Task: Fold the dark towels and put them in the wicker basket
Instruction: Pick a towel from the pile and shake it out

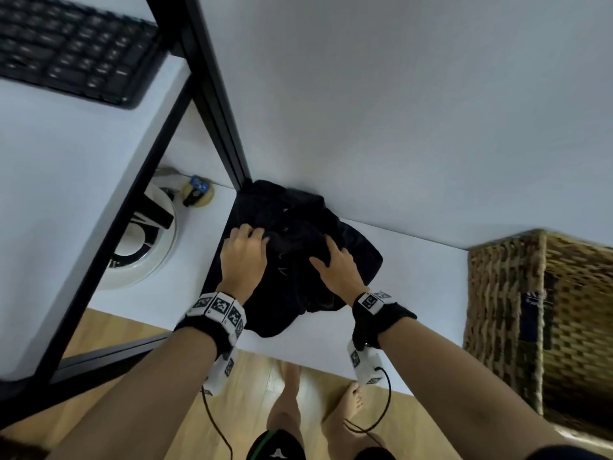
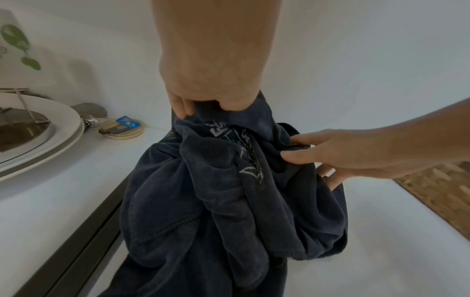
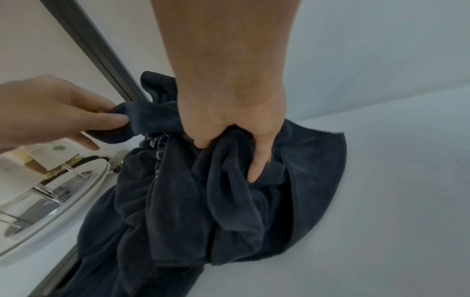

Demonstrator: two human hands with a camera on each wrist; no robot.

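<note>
I see my left hand (image 1: 243,260) and right hand (image 1: 338,268) both clutching the crumpled heap of dark navy terry towels (image 2: 229,211), unfolded on the white table (image 1: 414,293)

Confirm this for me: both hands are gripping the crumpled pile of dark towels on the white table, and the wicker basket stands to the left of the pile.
Wrong on one point: the wicker basket stands to the right of the pile, as the head view shows. The rest holds: the left hand and right hand both grip the crumpled dark towels on the white table.
</note>
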